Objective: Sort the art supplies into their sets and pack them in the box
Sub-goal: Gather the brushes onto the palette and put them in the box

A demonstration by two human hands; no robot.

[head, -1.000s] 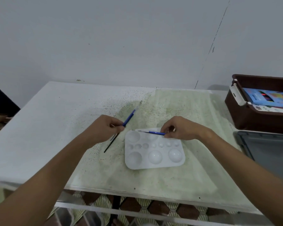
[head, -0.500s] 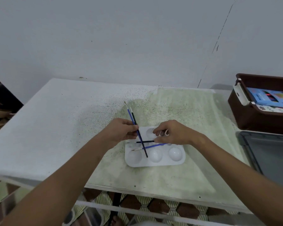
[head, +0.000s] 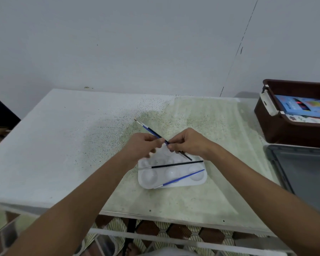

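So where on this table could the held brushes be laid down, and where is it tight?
Bare tabletop lies left of the palette, out to the left edge. There is also a bare strip between the palette and the near edge, and another between it and the brown box. It is crowded on the palette, where a black brush and a blue brush lie under both hands.

A white plastic paint palette (head: 174, 183) is seen on the speckled white table (head: 63, 145), near its front edge. Across the palette two thin brushes are laid: a black-handled brush (head: 175, 164) behind, a blue-handled brush (head: 181, 178) in front. Above the palette's far edge, a pair of brushes (head: 151, 131) is held between the left hand (head: 144, 146) and right hand (head: 188, 143). At the right stands a brown plastic box (head: 284, 130), with a blue booklet (head: 303, 106) inside; before it lies a grey lid (head: 303, 172).
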